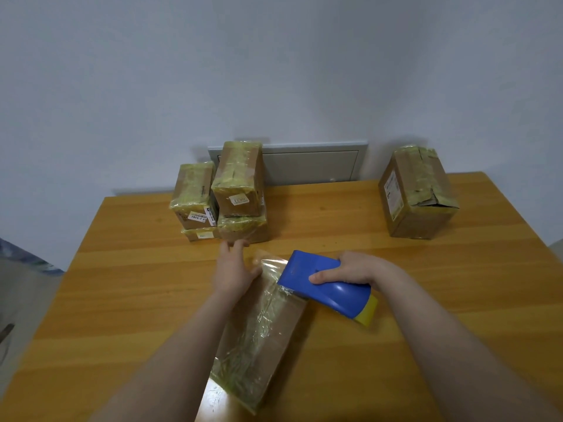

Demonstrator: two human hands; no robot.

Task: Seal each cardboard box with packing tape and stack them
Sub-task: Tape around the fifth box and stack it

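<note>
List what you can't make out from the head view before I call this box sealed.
Head view only:
1. Far end of the front box: covered by the left hand and the tape dispenser.
2. Tape roll: hidden inside the dispenser, under the right hand.
3. Labels on the stacked boxes: too small and blurred to read.
4. Front box's near corner: washed out by glare.

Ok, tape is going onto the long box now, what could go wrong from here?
1. The clear tape between the blue tape dispenser in the right hand and the long brown cardboard box looks wrinkled; it may crease or stick to itself.
2. The left hand, at the box's far end, reaches close to the uneven stack of taped boxes and could nudge it.
</note>
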